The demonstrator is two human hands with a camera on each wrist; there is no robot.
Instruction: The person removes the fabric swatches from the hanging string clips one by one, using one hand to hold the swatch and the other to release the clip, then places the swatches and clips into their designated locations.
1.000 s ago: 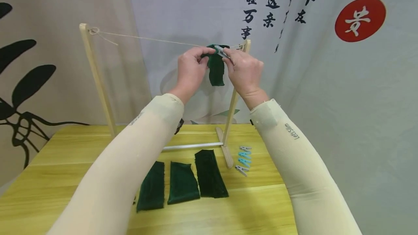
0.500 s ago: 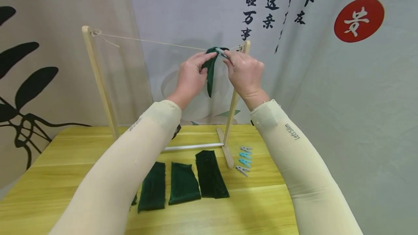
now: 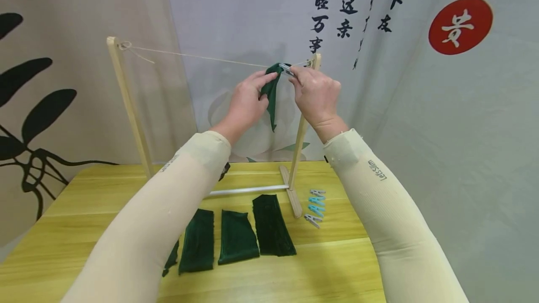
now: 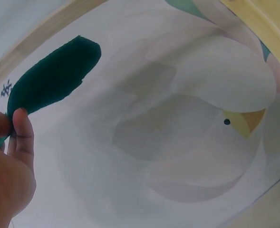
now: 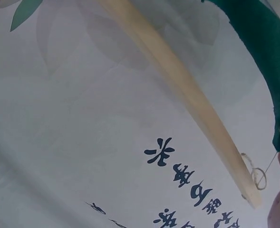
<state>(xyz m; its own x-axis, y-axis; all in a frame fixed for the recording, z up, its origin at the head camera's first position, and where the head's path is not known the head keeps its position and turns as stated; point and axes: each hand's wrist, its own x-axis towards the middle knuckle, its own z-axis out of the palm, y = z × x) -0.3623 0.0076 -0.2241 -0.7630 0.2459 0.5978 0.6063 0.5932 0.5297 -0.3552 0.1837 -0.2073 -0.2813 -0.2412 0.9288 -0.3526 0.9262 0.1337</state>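
Observation:
Up at the string [image 3: 202,57], near its right end, a dark green cloth strip [image 3: 272,106] hangs folded over the line. My left hand [image 3: 246,99] pinches the cloth between thumb and fingers, with the index finger stretched toward the top fold. In the left wrist view a flap of the green cloth [image 4: 56,73] sticks out past the fingertips. A pale grey clothespin [image 3: 286,68] is gripped by my right hand [image 3: 317,92], its tip at the cloth's top edge. The right wrist view shows the cloth [image 5: 268,52] running down to those fingers, mostly cut off by the frame.
Wooden posts [image 3: 128,102] carry the string, joined low by a white rod [image 3: 248,190]. On the wooden table [image 3: 332,265] lie several green cloth strips [image 3: 239,237], one partly behind the left sleeve. Several grey and blue clothespins [image 3: 316,208] line up right of the rack's foot [image 3: 291,193].
The cloth's hanging part has turned narrower and reaches lower than a second ago. My left fingers have shifted slightly down and spread; the right hand with the clothespin stays nearly still.

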